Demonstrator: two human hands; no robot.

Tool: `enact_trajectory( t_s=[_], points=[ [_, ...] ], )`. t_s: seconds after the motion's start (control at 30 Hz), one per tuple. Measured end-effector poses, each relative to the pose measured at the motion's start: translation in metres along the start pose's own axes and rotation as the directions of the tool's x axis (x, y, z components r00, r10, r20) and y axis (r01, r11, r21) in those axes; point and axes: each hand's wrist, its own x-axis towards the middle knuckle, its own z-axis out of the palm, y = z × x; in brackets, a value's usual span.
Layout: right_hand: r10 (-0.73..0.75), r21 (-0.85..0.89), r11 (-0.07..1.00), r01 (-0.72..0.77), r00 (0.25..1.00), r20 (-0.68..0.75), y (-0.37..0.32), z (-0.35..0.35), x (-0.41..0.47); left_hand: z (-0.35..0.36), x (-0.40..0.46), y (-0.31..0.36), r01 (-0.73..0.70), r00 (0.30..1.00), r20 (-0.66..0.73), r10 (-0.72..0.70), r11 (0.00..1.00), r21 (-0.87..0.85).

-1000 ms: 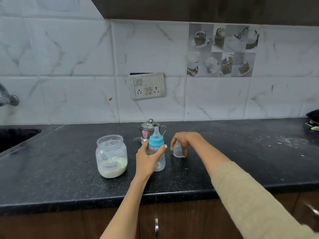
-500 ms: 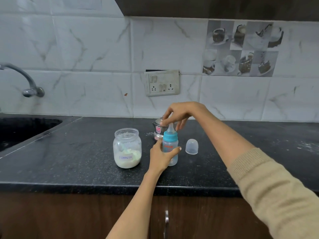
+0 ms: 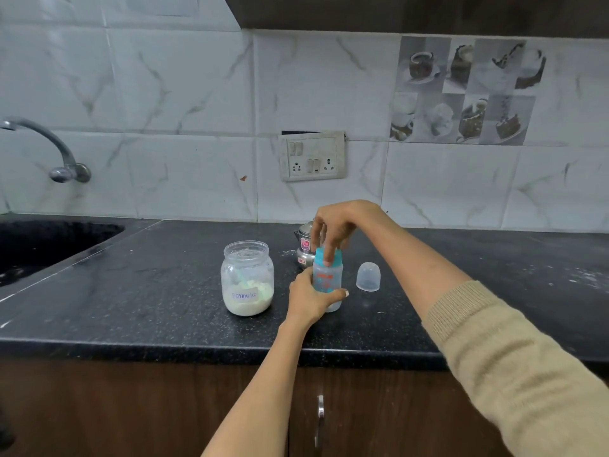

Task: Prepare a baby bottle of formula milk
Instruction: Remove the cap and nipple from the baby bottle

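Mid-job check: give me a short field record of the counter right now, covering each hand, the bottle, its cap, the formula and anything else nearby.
left hand: grips the clear baby bottle's body
right hand: fingers curled from above on the bottle's blue screw collar
clear baby bottle: upright on the black speckled counter, collar on
translucent dome cap: off, standing on the counter to the bottle's right, apart from it
glass jar labelled Formula: left of bottle, part full of pale powder; scoop inside
small steel lidded pot: behind the bottle

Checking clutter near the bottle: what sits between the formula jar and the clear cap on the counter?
Head view: the baby bottle stands between the formula jar and clear cap, gripped by the left hand, right hand on its blue collar.
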Motion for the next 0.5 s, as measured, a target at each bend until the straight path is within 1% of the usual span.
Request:
enact_trajectory(
  t_s=[0.1,0.17,0.23,0.33,0.37,0.4,0.43,0.5],
  points=[
    [-0.066,-0.110,0.992,0.069,0.997,0.032,-0.0009,-0.0012,-0.0031,-0.0009,0.0004,0.0004,0.021,1.000,0.017,-0.021,0.999,0.025],
    [-0.089,-0.110,0.989,0.097,0.994,0.068,0.0017,-0.0026,-0.0038,-0.0013,0.0007,-0.0002,0.022,0.999,0.028,-0.023,0.999,0.033],
    [-0.118,-0.007,0.993,0.118,0.992,0.050,0.0052,-0.0048,-0.0056,-0.0018,0.0010,-0.0009,0.025,0.999,0.031,-0.027,0.999,0.041],
    [-0.141,0.155,0.975,0.160,0.982,-0.128,0.0075,-0.0060,-0.0067,-0.0018,0.0003,0.0003,0.048,0.999,0.025,-0.049,0.998,0.049],
    [-0.113,0.173,0.975,0.142,0.980,-0.166,0.0074,-0.0053,-0.0064,-0.0017,0.0002,0.0009,0.049,0.998,0.022,-0.050,0.997,0.052],
    [-0.067,0.159,0.983,0.095,0.983,-0.173,0.0070,-0.0042,-0.0058,-0.0017,0.0001,0.0014,0.047,0.999,0.018,-0.048,0.997,0.053],
    [-0.010,0.117,0.993,0.028,0.989,-0.148,0.0064,-0.0027,-0.0050,-0.0017,-0.0001,0.0017,0.043,0.999,0.013,-0.044,0.998,0.053],
    [0.086,0.057,0.995,-0.082,0.995,-0.057,0.0038,0.0010,-0.0039,-0.0020,0.0001,0.0011,0.039,0.999,0.006,-0.040,0.998,0.057]
  ],
)
